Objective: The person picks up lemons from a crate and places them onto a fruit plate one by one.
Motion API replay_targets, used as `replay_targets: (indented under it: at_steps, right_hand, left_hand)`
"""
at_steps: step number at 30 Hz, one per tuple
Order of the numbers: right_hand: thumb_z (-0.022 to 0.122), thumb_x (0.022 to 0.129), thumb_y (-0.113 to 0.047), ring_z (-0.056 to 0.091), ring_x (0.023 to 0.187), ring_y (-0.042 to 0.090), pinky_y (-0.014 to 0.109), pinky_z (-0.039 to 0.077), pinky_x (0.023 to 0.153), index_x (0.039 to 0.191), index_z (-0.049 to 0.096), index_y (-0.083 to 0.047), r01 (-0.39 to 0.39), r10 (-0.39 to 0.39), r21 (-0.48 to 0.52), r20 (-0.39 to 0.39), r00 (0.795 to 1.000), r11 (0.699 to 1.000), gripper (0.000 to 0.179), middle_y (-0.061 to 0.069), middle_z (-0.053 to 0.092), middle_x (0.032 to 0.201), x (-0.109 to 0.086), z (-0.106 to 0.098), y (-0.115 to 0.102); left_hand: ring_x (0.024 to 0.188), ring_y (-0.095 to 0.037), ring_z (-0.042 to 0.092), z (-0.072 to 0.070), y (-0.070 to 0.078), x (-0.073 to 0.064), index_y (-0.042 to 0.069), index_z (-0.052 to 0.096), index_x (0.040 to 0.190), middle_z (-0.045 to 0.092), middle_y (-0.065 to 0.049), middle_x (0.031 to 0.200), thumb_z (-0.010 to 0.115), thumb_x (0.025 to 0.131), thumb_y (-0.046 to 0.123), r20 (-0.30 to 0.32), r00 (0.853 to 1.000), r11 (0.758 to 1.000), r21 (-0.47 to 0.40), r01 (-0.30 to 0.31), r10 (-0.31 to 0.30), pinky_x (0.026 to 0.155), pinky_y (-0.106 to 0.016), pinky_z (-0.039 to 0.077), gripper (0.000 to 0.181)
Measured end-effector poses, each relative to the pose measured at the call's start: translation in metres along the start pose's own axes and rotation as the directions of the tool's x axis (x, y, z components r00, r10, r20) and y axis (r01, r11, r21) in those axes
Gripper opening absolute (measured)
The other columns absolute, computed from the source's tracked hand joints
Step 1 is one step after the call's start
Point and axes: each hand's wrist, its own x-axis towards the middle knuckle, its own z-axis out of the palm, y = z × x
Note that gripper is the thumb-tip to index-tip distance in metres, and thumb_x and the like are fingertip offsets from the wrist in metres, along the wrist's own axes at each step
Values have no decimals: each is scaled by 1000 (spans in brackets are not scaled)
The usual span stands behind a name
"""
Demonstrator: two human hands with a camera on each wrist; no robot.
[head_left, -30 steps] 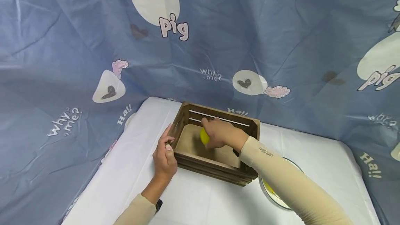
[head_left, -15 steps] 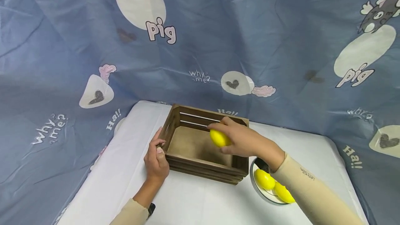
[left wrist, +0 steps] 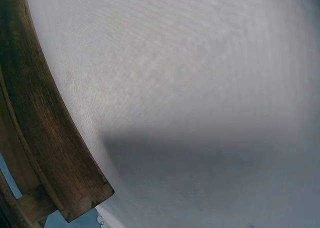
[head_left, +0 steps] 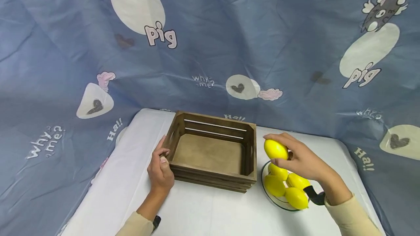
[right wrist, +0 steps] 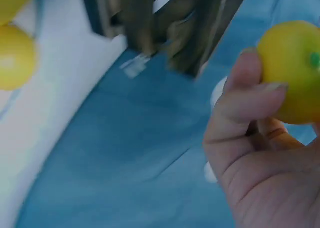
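A brown wooden crate [head_left: 210, 182] with slatted sides stands on the white table, its bare floor showing in the head view. My left hand [head_left: 160, 172] grips the crate's left end near the front corner, thumb toward the rim. In the left wrist view only the crate's wood [left wrist: 50, 128] shows, not the hand. My right hand [head_left: 300, 159] holds a yellow lemon [head_left: 275, 149] between thumb and fingers, above a plate right of the crate. The right wrist view shows the same lemon [right wrist: 295, 70] up close, with a green spot on its end.
The white plate [head_left: 278, 201] with a dark rim bears several more lemons [head_left: 296, 197]. White cloth [head_left: 210, 214] covers the table. A blue printed curtain [head_left: 203, 46] hangs close behind the crate and along the left side.
My right hand has lifted the lemon out of the crate and carried it right, over the plate. The left hand keeps its grip on the crate. The head view has shifted slightly.
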Motion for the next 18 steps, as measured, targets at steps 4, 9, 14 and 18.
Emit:
replay_targets:
  at_steps: [4, 9, 14, 18]
  right_hand:
    - [73, 89, -10, 58, 94, 21, 32, 53, 72, 151, 52, -23, -102, 101, -15, -49, 994, 995, 67, 2, 61, 129, -28, -5, 22]
    - [75, 87, -10, 58, 92, 23, 34, 53, 73, 150, 44, -11, -249, 244, -65, -75, 967, 966, 71, 11, 61, 125, -49, -11, 44]
    - [77, 87, -6, 59, 102, 31, 46, 55, 81, 146, 46, -3, -300, 290, -92, -103, 951, 950, 67, 18, 59, 128, -61, -13, 68]
    - [78, 86, -5, 57, 115, 41, 62, 49, 94, 145, 50, 1, -304, 292, -113, -113, 950, 946, 66, 24, 57, 135, -65, -9, 87]
  left_hand:
    - [65, -17, 48, -3, 0, -3, -9, 58, 101, 64, -19, 141, 30, 98, 13, 7, 1000, 999, 13, 30, -31, 52, -24, 31, 36]
    - [78, -27, 57, -4, 0, -4, -9, 57, 101, 65, -19, 140, 29, 95, 11, -3, 999, 999, 13, 45, -45, 56, -27, 30, 35]
    - [90, -32, 66, 0, 2, -2, -10, 58, 98, 66, -21, 138, 30, 95, 10, -16, 999, 999, 7, 38, -38, 67, -25, 41, 34]
    - [94, -36, 68, 3, 8, 1, -12, 57, 97, 66, -23, 137, 30, 94, 7, -22, 999, 999, -10, 37, -38, 83, -21, 46, 34]
